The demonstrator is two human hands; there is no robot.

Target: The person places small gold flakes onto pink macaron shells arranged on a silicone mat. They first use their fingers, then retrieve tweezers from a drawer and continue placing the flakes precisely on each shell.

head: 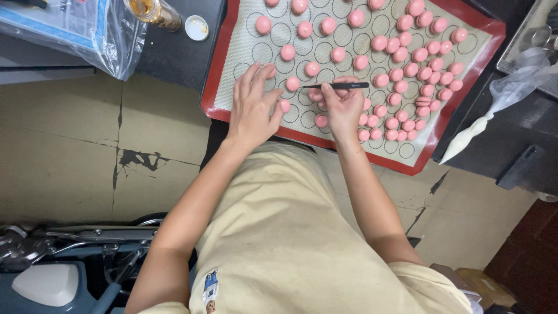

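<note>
in the head view, a thin black tool (337,85) is pinched in the right hand (343,107), its long axis lying level with its tip toward a pink shell (292,84) just to its left. that shell is flanked by the left hand (254,104), laid flat and unclenched on the baking mat (244,35), grasping nothing; the tool tip is nearer than either hand.

Black tweezers (340,85) level over pink shells (401,87) on mat (343,148).
</note>
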